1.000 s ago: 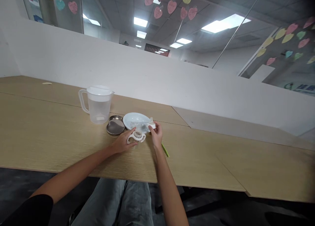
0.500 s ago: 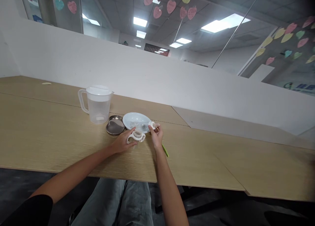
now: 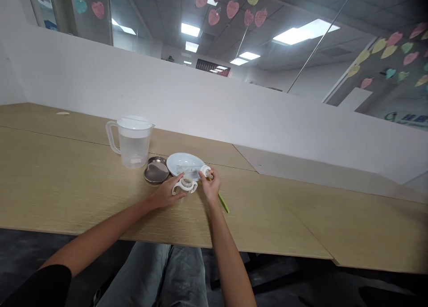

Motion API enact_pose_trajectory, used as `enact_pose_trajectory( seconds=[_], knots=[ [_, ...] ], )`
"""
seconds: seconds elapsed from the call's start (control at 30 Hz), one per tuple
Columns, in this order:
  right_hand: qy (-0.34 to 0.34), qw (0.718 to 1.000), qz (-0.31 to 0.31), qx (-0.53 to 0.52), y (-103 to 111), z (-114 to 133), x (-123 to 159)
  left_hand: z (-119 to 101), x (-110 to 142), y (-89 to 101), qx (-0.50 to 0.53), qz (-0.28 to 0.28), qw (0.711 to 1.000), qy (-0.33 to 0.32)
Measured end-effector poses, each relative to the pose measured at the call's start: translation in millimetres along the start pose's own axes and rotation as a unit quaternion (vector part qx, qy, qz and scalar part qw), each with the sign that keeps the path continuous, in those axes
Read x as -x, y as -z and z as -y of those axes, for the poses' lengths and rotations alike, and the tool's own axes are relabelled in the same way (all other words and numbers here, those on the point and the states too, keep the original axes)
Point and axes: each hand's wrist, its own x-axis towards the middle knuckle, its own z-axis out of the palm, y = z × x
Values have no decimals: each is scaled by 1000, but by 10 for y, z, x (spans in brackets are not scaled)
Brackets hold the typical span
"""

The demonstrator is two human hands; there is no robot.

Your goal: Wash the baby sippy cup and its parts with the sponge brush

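Observation:
My left hand is closed round the side of an uncapped baby bottle with white side handles. Its round mouth faces up. To the right, my right hand pinches a white bottle top with a clear nipple, tilted on its side. The top is apart from the bottle, over the right edge of a pale plate. Small clear items lie in the plate, too faint to name. A thin green stick lies beside my right wrist, partly hidden by the hand.
A lidded clear pitcher stands at the back left. A round shiny metal dish sits between it and the plate. A white partition wall rises behind the table, whose front edge is near my legs.
My right hand has turned and shifted slightly left, bringing the bottle top a little closer to the bottle. My left hand and the bottle stay put.

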Motion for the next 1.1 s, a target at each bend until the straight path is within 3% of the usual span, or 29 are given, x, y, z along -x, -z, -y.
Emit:
enact_pose_trajectory(
  seconds=[0.27,0.77,0.97,1.1],
  knots=[
    [-42,998,39,8,-4,113,27,-15,-5,3,5,-2,1000,-4],
    [-11,995,31,90,50,152,30,-10,-2,2,-1,-7,1000,-6],
    [-19,998,46,42,28,90,47,-11,-5,6,6,0,1000,-5],
    [23,995,53,86,38,88,65,-22,-7,13,6,3,1000,4]
  ],
)
